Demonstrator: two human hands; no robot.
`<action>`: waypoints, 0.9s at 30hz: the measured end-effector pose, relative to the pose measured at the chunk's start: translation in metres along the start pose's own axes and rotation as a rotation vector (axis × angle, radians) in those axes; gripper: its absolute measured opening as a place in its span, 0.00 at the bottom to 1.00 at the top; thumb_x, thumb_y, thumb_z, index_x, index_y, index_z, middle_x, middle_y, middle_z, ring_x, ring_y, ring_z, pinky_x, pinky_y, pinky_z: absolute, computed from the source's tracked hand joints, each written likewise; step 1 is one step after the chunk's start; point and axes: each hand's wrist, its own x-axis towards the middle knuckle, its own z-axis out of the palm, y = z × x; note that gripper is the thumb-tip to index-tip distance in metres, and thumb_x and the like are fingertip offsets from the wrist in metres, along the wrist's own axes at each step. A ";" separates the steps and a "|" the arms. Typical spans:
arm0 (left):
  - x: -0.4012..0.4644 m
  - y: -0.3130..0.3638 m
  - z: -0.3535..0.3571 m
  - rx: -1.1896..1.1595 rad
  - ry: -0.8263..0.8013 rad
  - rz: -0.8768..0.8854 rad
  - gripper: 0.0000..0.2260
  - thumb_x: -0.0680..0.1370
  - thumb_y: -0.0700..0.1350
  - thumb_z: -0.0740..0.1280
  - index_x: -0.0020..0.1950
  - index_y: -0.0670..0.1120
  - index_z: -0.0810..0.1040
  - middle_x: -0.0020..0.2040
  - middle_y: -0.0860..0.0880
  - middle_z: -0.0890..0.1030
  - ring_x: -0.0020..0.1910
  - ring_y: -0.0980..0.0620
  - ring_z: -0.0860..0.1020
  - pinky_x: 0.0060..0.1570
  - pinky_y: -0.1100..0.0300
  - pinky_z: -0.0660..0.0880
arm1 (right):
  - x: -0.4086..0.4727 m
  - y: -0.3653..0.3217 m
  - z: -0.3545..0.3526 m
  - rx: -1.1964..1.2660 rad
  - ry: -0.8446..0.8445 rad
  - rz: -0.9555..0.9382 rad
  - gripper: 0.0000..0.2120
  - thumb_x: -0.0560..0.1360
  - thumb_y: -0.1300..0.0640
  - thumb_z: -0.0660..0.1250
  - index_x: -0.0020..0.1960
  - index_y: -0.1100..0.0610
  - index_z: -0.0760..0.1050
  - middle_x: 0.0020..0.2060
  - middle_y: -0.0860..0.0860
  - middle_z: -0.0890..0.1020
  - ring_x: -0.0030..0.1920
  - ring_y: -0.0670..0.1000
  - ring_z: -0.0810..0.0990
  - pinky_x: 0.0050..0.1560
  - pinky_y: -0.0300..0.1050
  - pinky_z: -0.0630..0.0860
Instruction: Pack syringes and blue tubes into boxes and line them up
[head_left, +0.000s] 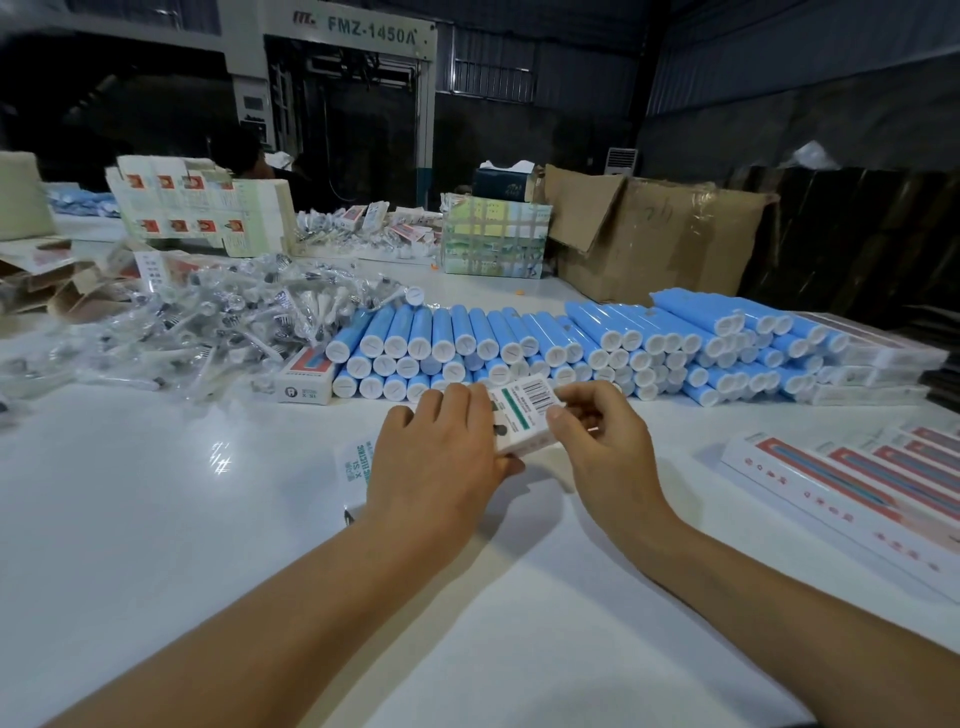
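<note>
Head view: both hands grip box (barcoded).

Bright overhead light on white table, glare spot near centre-left; soft shadows under forearms. Bkgd dim, murky. Wide-angle bending at edges; slight softness throughout.

Both hands on one white box over the bench: left hand grips its side, right hand pinches the barcoded end. Blue tubes stacked just behind, bagged syringes heaped left.
</note>
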 end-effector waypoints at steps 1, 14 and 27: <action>0.000 0.001 0.000 0.016 -0.002 0.008 0.34 0.76 0.66 0.55 0.73 0.45 0.57 0.65 0.49 0.69 0.61 0.49 0.69 0.55 0.57 0.66 | 0.001 0.000 0.000 0.025 -0.011 0.015 0.11 0.76 0.64 0.65 0.45 0.48 0.75 0.44 0.52 0.77 0.37 0.40 0.73 0.39 0.31 0.73; 0.013 0.005 -0.044 -1.495 0.008 -0.350 0.21 0.70 0.65 0.58 0.54 0.53 0.73 0.44 0.55 0.81 0.43 0.65 0.79 0.38 0.67 0.74 | -0.004 -0.006 0.001 0.109 -0.288 -0.089 0.27 0.67 0.40 0.65 0.64 0.35 0.62 0.56 0.44 0.69 0.50 0.36 0.71 0.49 0.30 0.70; -0.004 -0.021 0.018 -0.481 -0.424 0.291 0.18 0.80 0.61 0.51 0.55 0.51 0.72 0.57 0.52 0.74 0.59 0.50 0.70 0.60 0.53 0.68 | 0.004 -0.007 -0.010 -0.295 -0.313 -0.142 0.26 0.75 0.50 0.66 0.69 0.36 0.61 0.56 0.45 0.68 0.58 0.38 0.66 0.55 0.23 0.64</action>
